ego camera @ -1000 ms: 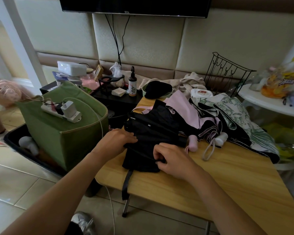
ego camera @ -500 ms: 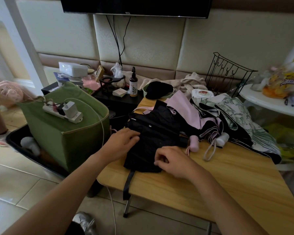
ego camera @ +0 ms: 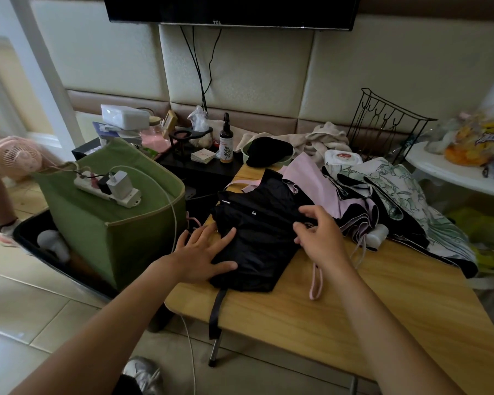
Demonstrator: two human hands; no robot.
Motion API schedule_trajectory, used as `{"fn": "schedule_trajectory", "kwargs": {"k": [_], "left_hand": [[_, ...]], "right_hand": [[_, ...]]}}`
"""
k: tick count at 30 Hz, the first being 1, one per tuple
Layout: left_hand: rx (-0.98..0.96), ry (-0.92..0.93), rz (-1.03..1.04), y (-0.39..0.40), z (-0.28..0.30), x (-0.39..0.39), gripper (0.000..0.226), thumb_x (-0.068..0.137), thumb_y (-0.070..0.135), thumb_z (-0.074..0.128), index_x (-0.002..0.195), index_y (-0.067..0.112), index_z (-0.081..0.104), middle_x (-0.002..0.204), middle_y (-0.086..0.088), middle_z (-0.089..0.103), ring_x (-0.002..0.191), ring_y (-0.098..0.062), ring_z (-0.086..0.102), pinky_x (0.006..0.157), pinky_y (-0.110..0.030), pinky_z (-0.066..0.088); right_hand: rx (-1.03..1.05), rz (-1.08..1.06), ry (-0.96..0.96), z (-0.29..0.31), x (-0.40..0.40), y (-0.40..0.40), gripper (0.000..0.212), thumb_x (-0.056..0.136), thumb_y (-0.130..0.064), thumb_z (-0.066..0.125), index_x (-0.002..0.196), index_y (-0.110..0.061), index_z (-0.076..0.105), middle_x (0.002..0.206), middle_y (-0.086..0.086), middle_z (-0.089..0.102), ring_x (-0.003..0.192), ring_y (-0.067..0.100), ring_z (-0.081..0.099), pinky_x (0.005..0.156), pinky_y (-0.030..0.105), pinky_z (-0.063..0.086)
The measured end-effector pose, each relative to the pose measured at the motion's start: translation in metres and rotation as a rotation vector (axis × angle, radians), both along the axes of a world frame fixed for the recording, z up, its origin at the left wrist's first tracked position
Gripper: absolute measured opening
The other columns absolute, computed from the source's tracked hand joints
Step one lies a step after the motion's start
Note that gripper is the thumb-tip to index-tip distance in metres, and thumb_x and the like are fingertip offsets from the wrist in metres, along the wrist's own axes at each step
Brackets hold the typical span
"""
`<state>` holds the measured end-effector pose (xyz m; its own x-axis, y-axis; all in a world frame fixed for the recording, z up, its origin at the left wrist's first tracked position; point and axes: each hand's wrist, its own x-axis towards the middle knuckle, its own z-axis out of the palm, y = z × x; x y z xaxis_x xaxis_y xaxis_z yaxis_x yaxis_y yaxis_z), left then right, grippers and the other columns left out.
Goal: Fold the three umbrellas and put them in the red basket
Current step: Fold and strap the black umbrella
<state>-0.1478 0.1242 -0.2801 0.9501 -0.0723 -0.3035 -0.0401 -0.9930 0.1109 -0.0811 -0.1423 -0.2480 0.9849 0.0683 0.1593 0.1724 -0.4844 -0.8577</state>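
While the black umbrella (ego camera: pixel 257 235) lies bunched up on the near-left part of the wooden table (ego camera: pixel 354 303), both hands are on it. The left hand (ego camera: pixel 203 258) is spread flat, fingers splayed wide, palm pressing down on the left edge of the black fabric, not gripping anything, just pinning it. The right hand (ego camera: pixel 320 238) sits over the right side of the same umbrella with fingers loosely curled and the fingertips touching the cloth; can't really tell if it's pinching a fold or only resting there. A black strap (ego camera: pixel 218 312) from the umbrella hangs off the front edge of the table.

Just behind and to the right of the black one is the pink umbrella (ego camera: pixel 317 183), still a loose heap, with its pink wrist loop (ego camera: pixel 315 283) trailing toward the front of the table. Further right is the floral umbrella (ego camera: pixel 405 195), white with a green leaf print and black lining, sprawled out and drooping over the table's right edge. A white handle (ego camera: pixel 378 236) pokes out between those two.

No red basket visible that I can make out. Left of the table there's a green fabric bin (ego camera: pixel 106 223) with a power strip (ego camera: pixel 109 189) sitting on top, and a pink fan (ego camera: pixel 15 158) on the floor further left. A dark spray bottle (ego camera: pixel 226 141) stands on the low black stand behind.
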Motion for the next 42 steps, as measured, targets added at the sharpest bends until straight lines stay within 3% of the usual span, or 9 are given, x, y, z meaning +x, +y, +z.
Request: {"fn": "schedule_trajectory", "kwargs": {"k": [4,9,14,21,27,31,34,38,42], "left_hand": [[-0.005,-0.02,-0.002,0.001,-0.001,0.001,0.099,0.062,0.096,0.004,0.15,0.058,-0.022,0.168,-0.001,-0.022,0.155,-0.024,-0.019,0.124,-0.056,-0.008],[-0.01,-0.026,-0.007,0.002,-0.004,0.004,0.104,0.056,0.1,0.0,0.149,0.059,-0.022,0.168,-0.001,-0.023,0.154,-0.024,-0.021,0.124,-0.056,-0.009],[-0.014,-0.013,0.01,0.003,-0.005,0.006,0.102,0.058,0.1,0.007,0.148,0.061,-0.022,0.168,-0.002,-0.022,0.155,-0.025,-0.021,0.123,-0.056,-0.01],[-0.02,-0.006,0.024,0.001,-0.002,0.004,0.1,0.061,0.098,0.012,0.149,0.061,-0.02,0.168,-0.001,-0.022,0.155,-0.025,-0.021,0.124,-0.055,-0.009],[-0.043,-0.013,0.037,0.002,0.0,0.004,0.115,0.059,0.106,0.018,0.158,0.049,0.003,0.168,0.0,-0.021,0.154,-0.025,-0.021,0.124,-0.055,-0.009],[-0.017,0.027,0.042,-0.003,0.006,0.003,0.099,0.072,0.07,0.04,0.16,0.043,0.006,0.168,-0.003,-0.022,0.154,-0.027,-0.022,0.124,-0.054,-0.009],[-0.252,0.061,0.102,-0.004,0.013,0.0,0.082,0.083,0.058,0.04,0.159,0.043,0.014,0.168,0.001,-0.019,0.154,-0.029,-0.017,0.123,-0.054,-0.004],[-0.93,-0.009,0.451,-0.009,0.02,0.003,0.07,0.095,0.056,0.042,0.157,0.026,0.028,0.163,-0.004,0.015,0.15,-0.027,0.013,0.12,-0.046,0.02],[-0.917,-0.145,0.518,-0.012,0.013,0.009,0.077,0.088,0.066,0.062,0.148,0.019,0.049,0.156,0.002,0.026,0.149,-0.025,0.017,0.124,-0.051,0.021]], "right_hand": [[0.488,0.002,0.364,0.004,0.012,0.001,0.05,0.097,-0.012,0.062,0.144,-0.015,0.046,0.133,0.007,0.056,0.075,0.022,0.076,0.072,0.032,0.06],[0.719,-0.03,0.457,0.006,0.018,0.008,0.016,0.095,-0.018,0.067,0.108,-0.009,0.062,0.096,0.004,0.065,0.055,0.014,0.066,0.048,0.023,0.05],[0.424,0.022,0.293,0.005,0.014,0.01,0.027,0.085,-0.04,0.08,0.095,-0.016,0.073,0.071,-0.008,0.067,0.049,0.008,0.051,0.047,0.02,0.041],[0.143,0.03,-0.237,0.013,0.002,0.013,0.009,0.089,-0.027,0.077,0.092,-0.024,0.07,0.086,-0.011,0.07,0.08,0.003,0.066,0.071,0.018,0.053],[-0.285,0.591,-0.042,0.007,-0.011,0.001,0.011,0.087,-0.032,0.079,0.093,-0.035,0.07,0.092,-0.013,0.067,0.077,0.004,0.061,0.067,0.02,0.046],[-0.487,0.649,-0.051,-0.004,-0.016,-0.003,0.008,0.089,-0.037,0.075,0.096,-0.033,0.074,0.093,-0.013,0.061,0.079,-0.005,0.056,0.065,0.013,0.039],[-0.519,0.64,-0.081,-0.009,-0.018,-0.003,0.012,0.091,-0.039,0.073,0.1,-0.032,0.078,0.096,-0.012,0.061,0.081,-0.008,0.055,0.065,0.009,0.038],[-0.529,0.638,-0.126,-0.014,-0.021,-0.002,0.017,0.091,-0.042,0.071,0.105,-0.035,0.078,0.101,-0.013,0.059,0.085,-0.006,0.052,0.074,0.01,0.036],[-0.528,0.665,-0.133,-0.016,-0.023,0.001,0.028,0.093,-0.048,0.066,0.119,-0.039,0.072,0.106,-0.016,0.057,0.092,-0.003,0.052,0.084,0.018,0.041]]}}
